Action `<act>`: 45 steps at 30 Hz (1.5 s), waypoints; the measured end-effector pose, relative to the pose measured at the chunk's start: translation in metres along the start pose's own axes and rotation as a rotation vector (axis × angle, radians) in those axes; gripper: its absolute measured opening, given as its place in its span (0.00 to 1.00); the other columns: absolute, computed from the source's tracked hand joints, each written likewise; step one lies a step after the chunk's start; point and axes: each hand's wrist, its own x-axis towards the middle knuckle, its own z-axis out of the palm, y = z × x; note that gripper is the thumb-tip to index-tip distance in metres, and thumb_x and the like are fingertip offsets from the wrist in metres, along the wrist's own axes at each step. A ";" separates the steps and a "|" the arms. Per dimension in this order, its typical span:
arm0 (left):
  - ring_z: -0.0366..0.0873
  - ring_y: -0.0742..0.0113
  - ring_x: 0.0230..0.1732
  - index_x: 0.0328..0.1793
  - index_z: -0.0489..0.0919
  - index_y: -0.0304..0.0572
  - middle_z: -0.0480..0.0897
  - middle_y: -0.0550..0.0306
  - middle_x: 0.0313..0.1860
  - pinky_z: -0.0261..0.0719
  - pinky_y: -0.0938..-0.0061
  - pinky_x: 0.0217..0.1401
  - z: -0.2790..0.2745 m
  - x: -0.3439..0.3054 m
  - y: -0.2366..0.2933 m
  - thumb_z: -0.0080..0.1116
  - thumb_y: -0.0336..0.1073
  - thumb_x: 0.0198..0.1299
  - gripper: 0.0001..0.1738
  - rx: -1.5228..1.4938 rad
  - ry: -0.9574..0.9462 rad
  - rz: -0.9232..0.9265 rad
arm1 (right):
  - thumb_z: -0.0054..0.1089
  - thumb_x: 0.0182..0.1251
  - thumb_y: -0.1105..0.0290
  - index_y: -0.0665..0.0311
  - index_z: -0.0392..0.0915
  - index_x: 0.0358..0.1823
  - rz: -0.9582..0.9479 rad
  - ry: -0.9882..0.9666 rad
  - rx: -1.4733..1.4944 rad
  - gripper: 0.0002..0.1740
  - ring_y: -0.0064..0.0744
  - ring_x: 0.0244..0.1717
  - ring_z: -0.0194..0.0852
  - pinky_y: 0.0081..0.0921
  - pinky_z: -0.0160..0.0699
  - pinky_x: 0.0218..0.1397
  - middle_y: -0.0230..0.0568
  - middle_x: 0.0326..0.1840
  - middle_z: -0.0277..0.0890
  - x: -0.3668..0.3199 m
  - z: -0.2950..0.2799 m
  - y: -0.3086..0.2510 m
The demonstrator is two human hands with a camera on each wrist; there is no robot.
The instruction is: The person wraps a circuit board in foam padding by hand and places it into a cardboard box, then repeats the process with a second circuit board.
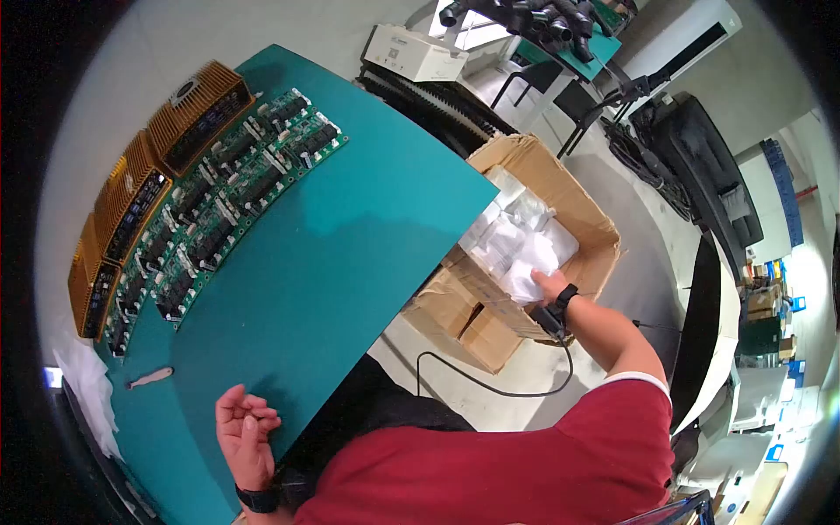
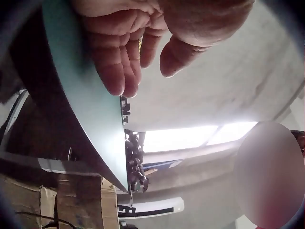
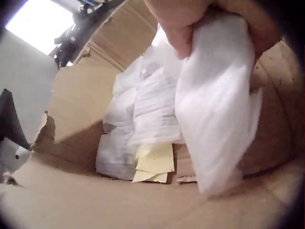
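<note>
My right hand point(image 1: 550, 287) reaches into an open cardboard box point(image 1: 595, 206) beside the table. Between its thumb and fingers it grips a package in white foam wrap point(image 3: 214, 100); what the wrap encloses is hidden. More white wrapped packages point(image 3: 155, 105) lie in rows in the box, with yellow paper pieces point(image 3: 155, 164) near them. Over the near left part of the green table point(image 1: 350, 236), my left hand point(image 1: 247, 433) holds nothing, palm up with its fingers loosely bent. A small tool with a pale handle point(image 1: 153, 377) lies beyond it.
Several green circuit boards point(image 1: 219, 214) lie in rows along the table's far side, before finned orange-gold metal cases point(image 1: 197, 114). A second cardboard box point(image 1: 468, 324) stands on the floor by the table, near a black cable point(image 1: 490, 391). White wrap point(image 1: 87, 394) lies at the left edge.
</note>
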 end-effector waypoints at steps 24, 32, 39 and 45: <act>0.75 0.69 0.40 0.58 0.65 0.38 0.73 0.55 0.43 0.76 0.76 0.43 -0.006 -0.001 -0.001 0.52 0.29 0.58 0.21 -0.061 -0.096 0.007 | 0.45 0.62 0.59 0.69 0.78 0.31 -0.517 0.308 -0.743 0.19 0.27 0.25 0.74 0.24 0.72 0.30 0.40 0.21 0.75 -0.059 -0.062 -0.194; 0.74 0.67 0.46 0.62 0.61 0.41 0.73 0.53 0.47 0.73 0.71 0.52 -0.033 -0.034 0.015 0.51 0.26 0.59 0.24 -0.077 -0.333 0.136 | 0.47 0.66 0.64 0.68 0.72 0.49 -1.091 -0.240 -0.164 0.17 0.20 0.29 0.65 0.18 0.65 0.34 0.31 0.28 0.68 -0.238 0.032 -0.318; 0.71 0.68 0.50 0.60 0.64 0.40 0.72 0.55 0.50 0.71 0.73 0.52 -0.129 -0.114 0.064 0.53 0.34 0.59 0.23 0.290 -0.177 0.322 | 0.56 0.58 0.52 0.71 0.73 0.41 -1.324 -0.859 -0.216 0.25 0.28 0.30 0.73 0.22 0.72 0.34 0.40 0.33 0.71 -0.333 0.149 -0.370; 0.72 0.62 0.49 0.55 0.70 0.41 0.73 0.52 0.48 0.73 0.71 0.48 -0.209 -0.163 0.125 0.56 0.36 0.55 0.21 0.980 0.383 0.542 | 0.56 0.59 0.65 0.71 0.73 0.47 -1.285 -1.236 -0.374 0.18 0.26 0.36 0.74 0.23 0.75 0.41 0.38 0.33 0.74 -0.390 0.277 -0.406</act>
